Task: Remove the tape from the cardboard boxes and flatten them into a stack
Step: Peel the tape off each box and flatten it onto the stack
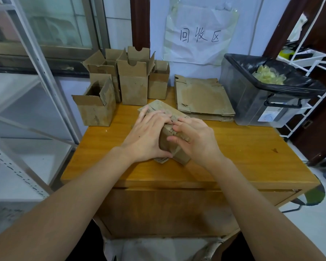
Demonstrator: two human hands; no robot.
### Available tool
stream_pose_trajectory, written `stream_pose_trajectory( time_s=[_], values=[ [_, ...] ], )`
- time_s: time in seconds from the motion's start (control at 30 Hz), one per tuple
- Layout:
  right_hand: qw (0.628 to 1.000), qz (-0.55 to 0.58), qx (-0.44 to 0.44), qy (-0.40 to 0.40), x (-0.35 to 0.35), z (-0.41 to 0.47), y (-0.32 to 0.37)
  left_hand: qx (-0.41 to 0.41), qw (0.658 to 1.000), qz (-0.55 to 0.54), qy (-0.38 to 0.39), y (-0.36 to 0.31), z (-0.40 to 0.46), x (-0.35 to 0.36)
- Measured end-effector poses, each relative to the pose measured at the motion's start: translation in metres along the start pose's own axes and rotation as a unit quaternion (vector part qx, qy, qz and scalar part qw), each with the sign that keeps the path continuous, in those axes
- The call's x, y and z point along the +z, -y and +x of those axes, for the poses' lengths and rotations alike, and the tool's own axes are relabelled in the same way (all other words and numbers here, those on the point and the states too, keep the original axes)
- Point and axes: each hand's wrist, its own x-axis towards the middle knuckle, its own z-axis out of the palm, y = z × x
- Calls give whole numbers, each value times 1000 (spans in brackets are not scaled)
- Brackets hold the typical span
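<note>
While flat on table (233,147), box (169,144) beneath both hands' fingers (158,117).

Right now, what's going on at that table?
A person is working on one cardboard box lying on the wooden table, left hand bracing it, right hand picking at its top edge. Several opened boxes stand at the back left. A flattened stack lies beside a lined bin holding tape scraps.

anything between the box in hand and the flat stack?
Nothing visible. Both hands hold the box mid-table; the flattened stack lies behind and to the right, with bare table between. The upright boxes stand off to the left.
</note>
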Motion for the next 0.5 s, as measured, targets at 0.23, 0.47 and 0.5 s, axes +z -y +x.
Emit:
stream_pose_trajectory(
  time_s=[0.23, 0.47, 0.5],
  values=[
    [989, 19, 12, 149, -13, 0, -11, -4, 1000, -12, -3, -2, 2, -1],
    [995, -42, -65, 66, 0, 13, -19, -1, 1000, -8, -2, -2, 1, -2],
    [995, -38, -75, 48, 1, 13, -20, -1, 1000, -8, -1, -2, 1, -2]
  ],
)
